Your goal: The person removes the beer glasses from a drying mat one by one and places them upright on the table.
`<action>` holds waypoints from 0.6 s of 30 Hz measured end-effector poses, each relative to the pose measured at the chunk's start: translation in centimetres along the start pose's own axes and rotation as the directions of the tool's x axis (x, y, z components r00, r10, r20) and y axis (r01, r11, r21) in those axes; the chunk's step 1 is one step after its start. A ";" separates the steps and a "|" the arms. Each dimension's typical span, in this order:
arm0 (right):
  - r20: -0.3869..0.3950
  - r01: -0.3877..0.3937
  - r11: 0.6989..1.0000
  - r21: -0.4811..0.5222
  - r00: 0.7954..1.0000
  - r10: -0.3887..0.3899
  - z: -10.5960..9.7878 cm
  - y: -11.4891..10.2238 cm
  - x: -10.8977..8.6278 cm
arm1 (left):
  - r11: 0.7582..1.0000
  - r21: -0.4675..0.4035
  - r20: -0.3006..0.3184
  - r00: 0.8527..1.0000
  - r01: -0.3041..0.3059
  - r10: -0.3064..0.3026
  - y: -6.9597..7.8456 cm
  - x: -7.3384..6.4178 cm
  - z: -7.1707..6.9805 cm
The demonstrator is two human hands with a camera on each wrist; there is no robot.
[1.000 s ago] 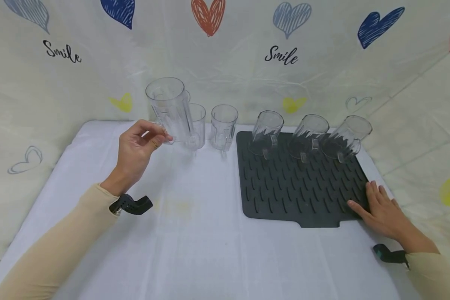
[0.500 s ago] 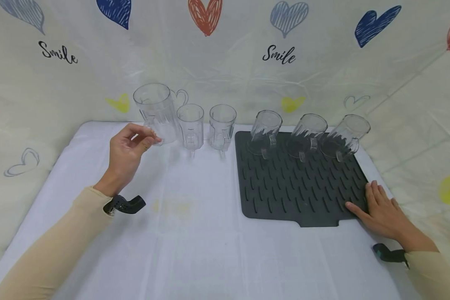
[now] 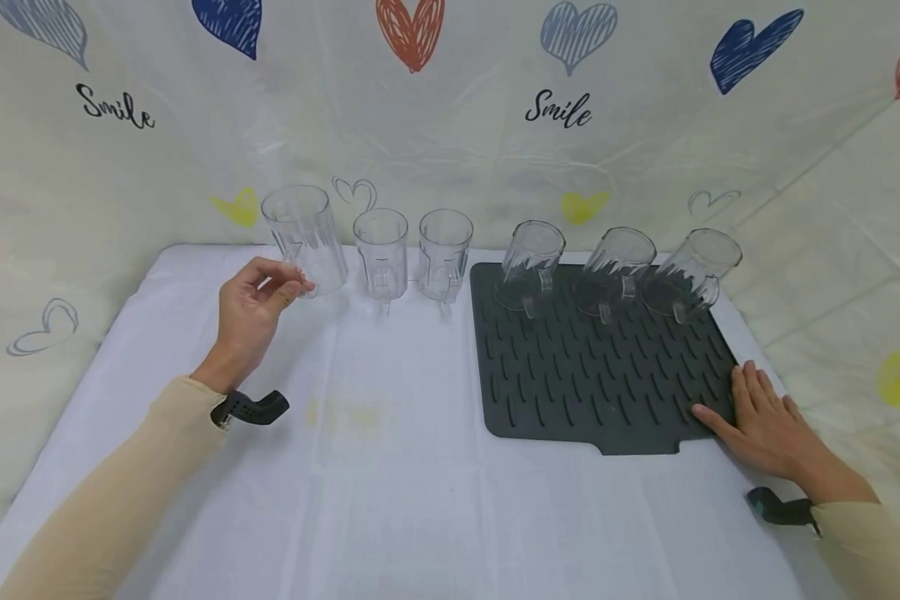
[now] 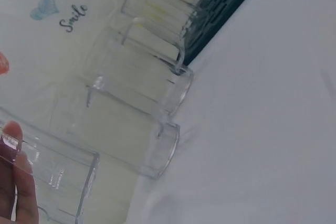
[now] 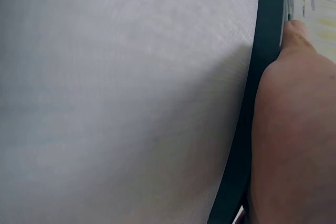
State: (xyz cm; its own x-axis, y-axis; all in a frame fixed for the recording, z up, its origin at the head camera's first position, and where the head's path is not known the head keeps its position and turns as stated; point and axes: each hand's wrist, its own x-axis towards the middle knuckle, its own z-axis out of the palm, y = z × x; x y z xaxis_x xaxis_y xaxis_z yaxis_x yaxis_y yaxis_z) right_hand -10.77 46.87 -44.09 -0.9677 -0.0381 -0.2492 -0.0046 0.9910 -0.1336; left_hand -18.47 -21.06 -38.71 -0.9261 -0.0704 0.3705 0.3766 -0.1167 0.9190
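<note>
My left hand [image 3: 251,308] pinches the handle of a clear glass mug [image 3: 315,242] at the left end of the row, its mouth up and leaning slightly left. Whether its base touches the cloth I cannot tell. In the left wrist view, fingertips [image 4: 23,182] show against this mug's glass. Just right of it stand two more clear mugs, a nearer one [image 3: 381,254] and a farther one [image 3: 446,254], both upright with handles toward me. My right hand [image 3: 772,429] lies with straight fingers on the right edge of a dark ribbed drying mat [image 3: 570,383].
Three clear glass mugs stand along the mat's back edge: a left one [image 3: 532,262], a middle one [image 3: 617,271] and a right one [image 3: 692,275]. A white cloth [image 3: 390,500] covers the table. Behind rises a pale backdrop [image 3: 480,158] printed with hearts.
My left hand has moved left and slightly down with the mug, which came down from above the row to its left end. My right hand stays on the mat.
</note>
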 end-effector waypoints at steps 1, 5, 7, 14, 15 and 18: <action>0.000 0.000 1.000 0.001 1.000 0.000 0.0 0.0 0.0 | 1.000 -0.001 -0.001 1.000 0.006 -0.006 -0.2 0.0 -0.1; -0.006 -0.003 1.000 -0.004 1.000 0.003 0.1 0.0 0.0 | 0.999 0.000 0.000 0.999 0.034 -0.034 -1.2 0.3 -0.1; -0.009 -0.002 1.000 -0.003 1.000 0.002 0.1 0.0 -0.1 | 0.999 0.007 0.000 0.999 0.050 -0.050 -1.7 0.4 -0.1; -0.025 -0.002 1.000 0.003 1.000 0.003 0.2 -0.1 -0.1 | 0.991 0.088 -0.004 0.995 0.101 -0.101 -3.3 0.8 -0.1; -0.028 -0.003 1.000 0.002 1.000 0.003 0.2 -0.1 -0.1 | 0.990 0.097 -0.008 0.994 0.106 -0.105 -3.5 0.9 -0.1; -0.040 -0.004 1.000 0.006 0.999 0.004 0.4 -0.2 -0.1 | 0.985 0.131 -0.028 0.994 0.113 -0.110 -4.1 1.1 0.0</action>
State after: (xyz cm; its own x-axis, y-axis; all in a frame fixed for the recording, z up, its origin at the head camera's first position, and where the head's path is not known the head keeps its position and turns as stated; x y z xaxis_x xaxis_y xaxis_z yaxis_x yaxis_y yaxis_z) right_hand -10.58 46.67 -44.39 -0.9770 -0.0290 -0.2112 0.0005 0.9904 -0.1384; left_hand -21.02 -20.62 -42.04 -0.9611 -0.0845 0.2630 0.2633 0.0072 0.9647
